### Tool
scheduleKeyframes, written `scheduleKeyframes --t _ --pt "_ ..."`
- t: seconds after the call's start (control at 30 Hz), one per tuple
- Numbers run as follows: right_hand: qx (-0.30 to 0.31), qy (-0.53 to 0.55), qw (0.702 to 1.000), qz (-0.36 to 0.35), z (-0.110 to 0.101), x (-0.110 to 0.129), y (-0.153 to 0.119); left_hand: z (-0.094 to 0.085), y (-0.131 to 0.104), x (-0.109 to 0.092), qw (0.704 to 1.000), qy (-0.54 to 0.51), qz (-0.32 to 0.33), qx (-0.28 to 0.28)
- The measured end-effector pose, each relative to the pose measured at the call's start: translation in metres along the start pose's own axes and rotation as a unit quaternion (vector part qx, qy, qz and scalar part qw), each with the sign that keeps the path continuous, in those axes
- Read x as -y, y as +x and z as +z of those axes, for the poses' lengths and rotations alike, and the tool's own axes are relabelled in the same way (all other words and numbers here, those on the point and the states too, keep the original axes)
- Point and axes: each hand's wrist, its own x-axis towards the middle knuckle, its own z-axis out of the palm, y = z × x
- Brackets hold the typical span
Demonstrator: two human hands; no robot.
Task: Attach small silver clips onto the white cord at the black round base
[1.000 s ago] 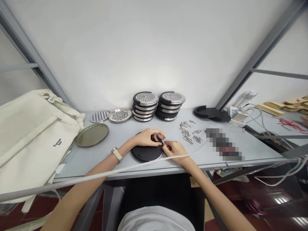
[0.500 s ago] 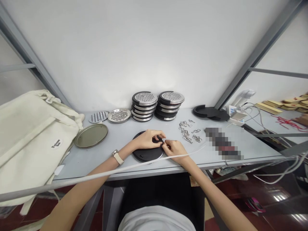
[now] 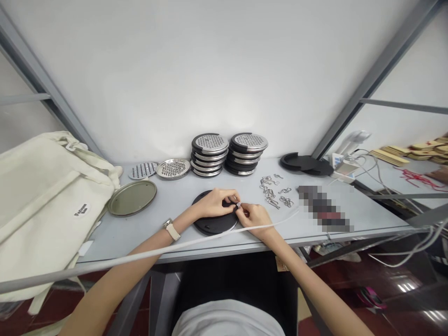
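A round black disc (image 3: 217,227) lies flat near the front edge of the table, between my arms. My left hand (image 3: 216,204) rests over it, thumb and fingers closing toward the right rim. There my right hand (image 3: 257,217) pinches from the other side. A small shiny metal clasp (image 3: 238,205) shows between the fingertips of both hands; its details are too small to make out. Several similar loose metal clasps (image 3: 269,192) are scattered to the right of my right hand.
Two stacks of black-edged metal grater discs (image 3: 210,156) stand by the wall. Left are loose grater plates (image 3: 174,168), an olive round lid (image 3: 133,198) and a cream bag (image 3: 45,186). Black holders (image 3: 303,163) lie back right. A white cable (image 3: 210,242) crosses in front of my forearms.
Both hands stay at the disc's right rim with only slight finger movement. The metal piece between the fingertips has turned a little.
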Motion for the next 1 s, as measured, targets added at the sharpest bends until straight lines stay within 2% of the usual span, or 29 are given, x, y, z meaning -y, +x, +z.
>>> scheduleKeyframes --t 0.13,0.3,0.53,1.0 --pt "-0.012 0.015 1.000 0.016 -0.001 0.000 0.001 0.000 0.001 0.005 1.000 -0.011 -0.010 -0.009" --pt "-0.003 0.019 1.000 -0.016 -0.001 -0.001 0.001 -0.002 0.000 0.006 0.999 -0.003 -0.024 -0.023" --pt "0.022 0.015 0.998 -0.058 0.001 -0.005 0.002 -0.002 -0.002 -0.003 1.000 0.014 -0.005 -0.022" --pt "0.024 0.004 0.999 -0.039 0.001 -0.003 0.002 0.001 0.000 -0.002 1.000 -0.002 -0.006 -0.009"
